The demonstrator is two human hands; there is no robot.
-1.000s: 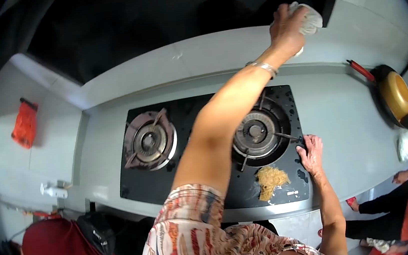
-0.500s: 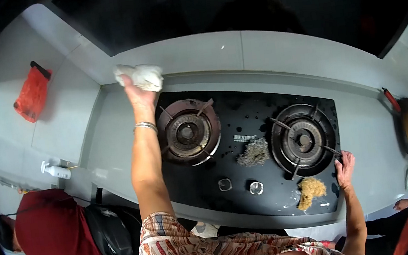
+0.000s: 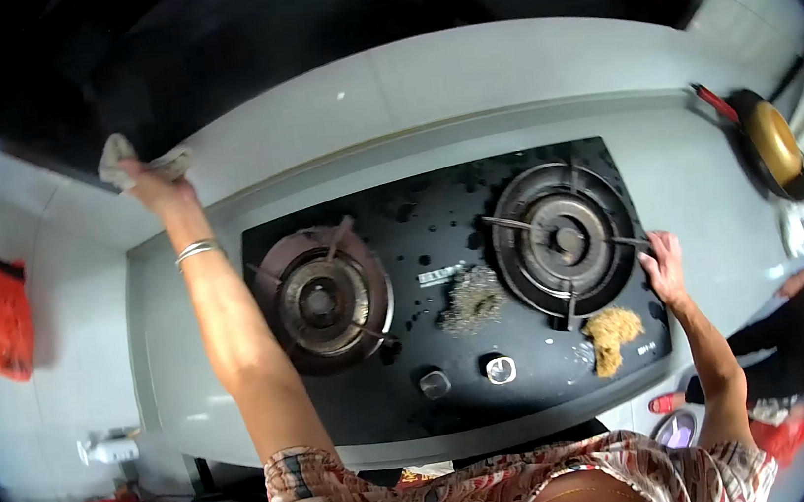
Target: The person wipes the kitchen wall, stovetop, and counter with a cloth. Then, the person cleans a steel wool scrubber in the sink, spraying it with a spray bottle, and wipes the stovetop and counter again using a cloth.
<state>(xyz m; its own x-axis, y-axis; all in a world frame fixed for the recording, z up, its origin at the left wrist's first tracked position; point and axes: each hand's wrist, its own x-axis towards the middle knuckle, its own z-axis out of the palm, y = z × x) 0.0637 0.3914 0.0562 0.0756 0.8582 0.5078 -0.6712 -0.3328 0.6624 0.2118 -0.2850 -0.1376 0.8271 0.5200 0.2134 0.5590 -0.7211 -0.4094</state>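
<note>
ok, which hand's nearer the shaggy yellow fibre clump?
Right: right hand is just up-right of the yellow clump; left hand is far up-left, holding a crumpled white cloth.

And there's the left arm (image 3: 252,372), flung long, forward and out to the left, almost straight at the elbow! Up at its far end the left hand (image 3: 155,185) is bunched in a grip, fingers partly hidden. Across the way, the right arm (image 3: 716,354) bends outward, and the right hand (image 3: 664,268) rests closer in, fingers forward, thumb spread inward.
</note>
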